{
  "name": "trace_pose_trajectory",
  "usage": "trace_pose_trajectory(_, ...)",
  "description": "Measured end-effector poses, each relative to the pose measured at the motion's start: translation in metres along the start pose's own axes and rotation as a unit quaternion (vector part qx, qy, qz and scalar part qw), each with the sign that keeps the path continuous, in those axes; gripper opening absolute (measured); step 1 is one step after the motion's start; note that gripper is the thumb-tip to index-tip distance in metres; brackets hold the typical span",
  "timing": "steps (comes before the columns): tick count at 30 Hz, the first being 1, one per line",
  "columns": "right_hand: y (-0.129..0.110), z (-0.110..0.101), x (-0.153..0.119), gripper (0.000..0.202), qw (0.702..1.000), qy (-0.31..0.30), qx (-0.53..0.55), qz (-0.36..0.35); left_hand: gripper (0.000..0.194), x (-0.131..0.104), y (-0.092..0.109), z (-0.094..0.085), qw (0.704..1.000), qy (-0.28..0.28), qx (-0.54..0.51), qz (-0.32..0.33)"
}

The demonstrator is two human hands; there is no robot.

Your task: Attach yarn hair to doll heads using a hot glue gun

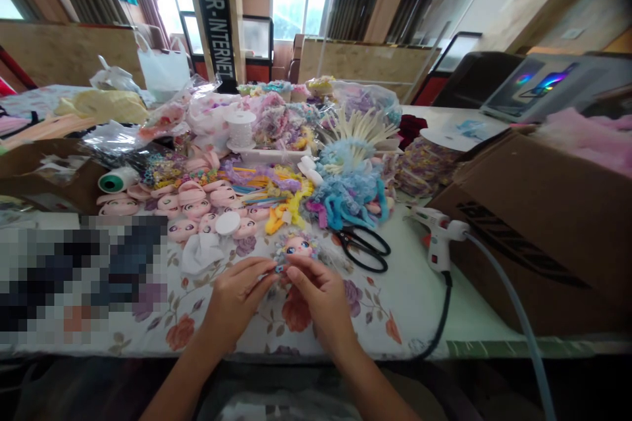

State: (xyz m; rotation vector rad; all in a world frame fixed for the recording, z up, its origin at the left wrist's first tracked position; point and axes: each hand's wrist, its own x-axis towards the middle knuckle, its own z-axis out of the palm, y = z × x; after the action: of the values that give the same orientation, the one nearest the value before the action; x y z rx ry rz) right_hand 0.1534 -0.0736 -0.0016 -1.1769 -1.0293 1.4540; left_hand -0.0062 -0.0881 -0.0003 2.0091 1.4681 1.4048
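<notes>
At the middle of the table's near side lies a doll head (299,247) with blue eyes and pale curly hair. Just in front of it, my left hand (241,296) pinches a small blue piece (280,268), too small to name. My right hand (320,293) is closed at the other side of the same piece, its thumb and fingers beside the doll's chin. Fingers hide part of the piece. To the right of the doll head rest black-handled scissors (365,250), apart from both hands.
A glue gun (437,237) with its cord stands at right, by a large cardboard box (543,230). Doll heads (195,204), blue yarn (350,187) and a white spool (240,130) crowd the back. Another cardboard box (49,168) sits at left. Floral cloth (178,332) covers the table.
</notes>
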Motion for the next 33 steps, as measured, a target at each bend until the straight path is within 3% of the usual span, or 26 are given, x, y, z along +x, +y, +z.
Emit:
trace_pose_trajectory(2, -0.002, -0.013, 0.002, 0.03, 0.985, 0.051, -0.129, -0.106, 0.014, 0.0, -0.007, -0.003, 0.999, -0.013, -0.006, -0.036)
trace_pose_trajectory(4, -0.002, -0.026, 0.002, 0.023, 0.942, 0.089, -0.257, -0.198, 0.013, 0.001, -0.014, -0.007, 0.997, -0.018, -0.018, -0.079)
trace_pose_trajectory(6, 0.0, -0.036, 0.001, 0.019, 0.906, 0.093, -0.338, -0.237, 0.012, 0.004, -0.019, -0.011, 0.991, -0.012, -0.039, -0.13)
trace_pose_trajectory(8, 0.003, -0.04, -0.002, 0.02, 0.895, 0.074, -0.375, -0.231, 0.012, 0.008, -0.024, -0.013, 0.98, -0.008, -0.073, -0.184)
trace_pose_trajectory(12, 0.01, -0.032, -0.008, 0.023, 0.898, 0.011, -0.391, -0.2, 0.019, 0.019, -0.032, -0.014, 0.936, -0.036, -0.175, -0.303)
trace_pose_trajectory(14, 0.012, -0.027, -0.009, 0.028, 0.9, -0.022, -0.386, -0.202, 0.02, 0.024, -0.036, -0.014, 0.919, -0.05, -0.206, -0.333)
trace_pose_trajectory(19, 0.014, -0.024, -0.005, 0.035, 0.888, -0.056, -0.395, -0.228, 0.02, 0.034, -0.038, -0.017, 0.903, -0.104, -0.232, -0.347)
trace_pose_trajectory(25, 0.015, -0.028, 0.012, 0.037, 0.885, -0.053, -0.394, -0.242, 0.028, 0.036, -0.032, -0.009, 0.859, -0.222, -0.295, -0.356)
trace_pose_trajectory(33, 0.009, -0.028, 0.018, 0.022, 0.905, -0.019, -0.382, -0.187, 0.03, 0.027, -0.028, 0.008, 0.833, -0.253, -0.289, -0.398)
